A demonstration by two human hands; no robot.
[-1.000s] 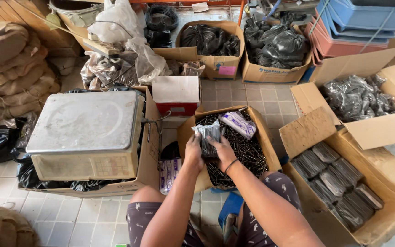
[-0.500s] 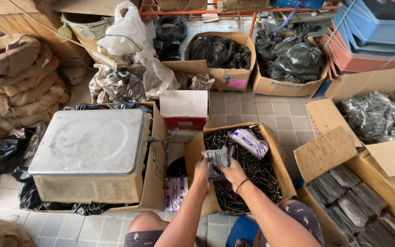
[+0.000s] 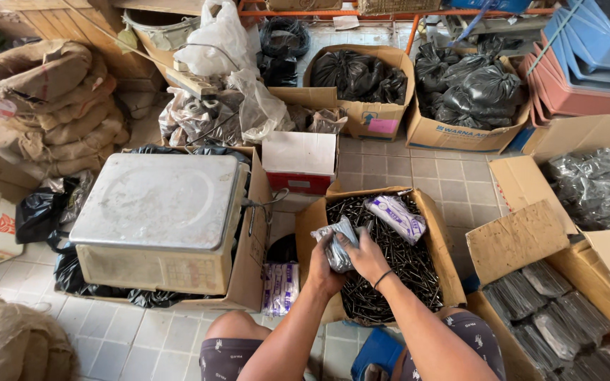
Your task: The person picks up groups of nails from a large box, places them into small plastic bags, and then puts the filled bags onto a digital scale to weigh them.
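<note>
Both my hands hold a small clear plastic bag of dark nails (image 3: 338, 243) over an open cardboard box of loose black nails (image 3: 397, 264). My left hand (image 3: 321, 264) grips the bag from below on the left. My right hand (image 3: 366, 255), with a black band on the wrist, closes on its right side. A white-and-purple packet of plastic bags (image 3: 395, 216) lies on the nails at the box's far side. A metal-topped weighing scale (image 3: 158, 219) stands in a carton to my left.
A carton of packed nail bags (image 3: 552, 310) sits at my right, with another open carton (image 3: 598, 187) behind it. Burlap sacks (image 3: 51, 99) pile up at far left. Boxes of black bags (image 3: 361, 77), stacked plastic trays (image 3: 587, 56) and a red-and-white box (image 3: 299, 161) line the back.
My hands have bunched the bag tighter and drawn it slightly lower over the nail box. The view has shifted left, so everything sits further right in frame.
</note>
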